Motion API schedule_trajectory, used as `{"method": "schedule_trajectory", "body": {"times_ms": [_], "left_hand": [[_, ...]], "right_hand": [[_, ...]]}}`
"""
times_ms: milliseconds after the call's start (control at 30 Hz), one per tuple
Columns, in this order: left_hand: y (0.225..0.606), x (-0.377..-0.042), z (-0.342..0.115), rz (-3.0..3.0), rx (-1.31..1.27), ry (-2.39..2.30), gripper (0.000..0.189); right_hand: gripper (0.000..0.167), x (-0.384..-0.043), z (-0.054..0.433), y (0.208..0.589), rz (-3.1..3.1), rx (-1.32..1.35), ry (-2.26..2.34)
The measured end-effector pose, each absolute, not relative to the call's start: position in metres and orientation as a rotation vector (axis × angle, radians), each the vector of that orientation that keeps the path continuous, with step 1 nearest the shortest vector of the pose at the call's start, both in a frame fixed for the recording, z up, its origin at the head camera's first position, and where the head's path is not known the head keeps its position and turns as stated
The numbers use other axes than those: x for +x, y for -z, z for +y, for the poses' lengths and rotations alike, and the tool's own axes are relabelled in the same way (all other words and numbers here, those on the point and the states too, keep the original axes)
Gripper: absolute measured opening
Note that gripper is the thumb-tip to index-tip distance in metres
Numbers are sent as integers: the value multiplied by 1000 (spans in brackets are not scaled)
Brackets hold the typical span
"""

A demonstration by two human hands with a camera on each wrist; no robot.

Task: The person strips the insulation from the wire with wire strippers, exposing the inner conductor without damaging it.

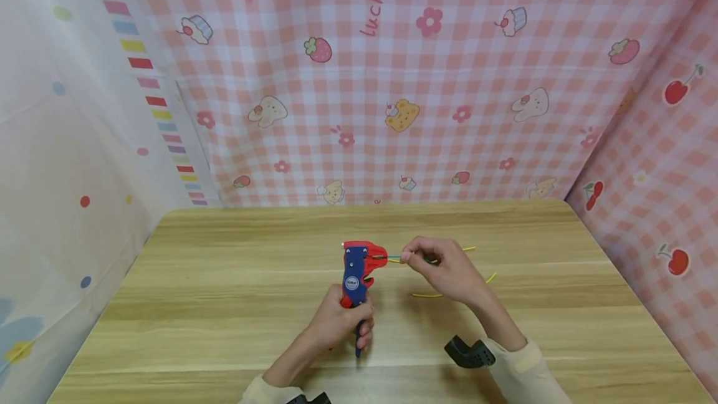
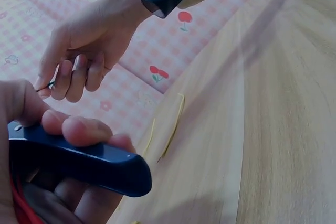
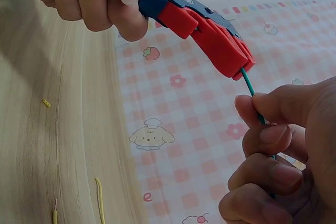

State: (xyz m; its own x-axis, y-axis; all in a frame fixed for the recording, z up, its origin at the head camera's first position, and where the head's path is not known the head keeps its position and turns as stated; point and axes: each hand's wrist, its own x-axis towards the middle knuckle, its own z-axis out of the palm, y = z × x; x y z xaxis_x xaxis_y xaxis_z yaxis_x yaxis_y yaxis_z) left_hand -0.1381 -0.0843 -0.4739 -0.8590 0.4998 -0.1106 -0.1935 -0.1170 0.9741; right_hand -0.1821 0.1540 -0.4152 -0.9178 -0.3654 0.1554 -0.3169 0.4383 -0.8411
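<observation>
My left hand point(image 1: 341, 324) grips the handle of a red and blue wire stripper point(image 1: 352, 267), held upright above the table with its red nose toward the right. In the left wrist view, its dark handle point(image 2: 100, 169) lies within the curled fingers. My right hand point(image 1: 449, 270) pinches a thin green wire point(image 3: 248, 82) between thumb and forefinger. The wire's far end sits in the stripper's red nose point(image 3: 226, 51); how deep it goes is hidden. The rest of the wire runs behind the right fingers.
Yellow wires point(image 1: 427, 295) lie on the wooden table point(image 1: 224, 304) around the right hand; one point(image 3: 54, 216) shows a bare copper end. A short yellow piece point(image 3: 46, 103) lies apart. Checked pink cloth point(image 1: 359, 161) hangs behind the table. A black wrist device point(image 1: 470, 352) sits on the right forearm.
</observation>
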Motion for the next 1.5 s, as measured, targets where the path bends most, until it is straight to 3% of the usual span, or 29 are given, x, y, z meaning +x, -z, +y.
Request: {"method": "schedule_trajectory", "body": {"times_ms": [200,1167,1500], "left_hand": [[474,-137,-83,1716,323,-2041,16],[476,-142,-88,1699,413,-1949,6],[474,-139,-83,1723,295,-2015,15]], "right_hand": [[13,-182,153,415,2620,-613,1513],[8,-183,161,414,2662,-716,1526],[9,-184,161,416,2701,-770,1502]]}}
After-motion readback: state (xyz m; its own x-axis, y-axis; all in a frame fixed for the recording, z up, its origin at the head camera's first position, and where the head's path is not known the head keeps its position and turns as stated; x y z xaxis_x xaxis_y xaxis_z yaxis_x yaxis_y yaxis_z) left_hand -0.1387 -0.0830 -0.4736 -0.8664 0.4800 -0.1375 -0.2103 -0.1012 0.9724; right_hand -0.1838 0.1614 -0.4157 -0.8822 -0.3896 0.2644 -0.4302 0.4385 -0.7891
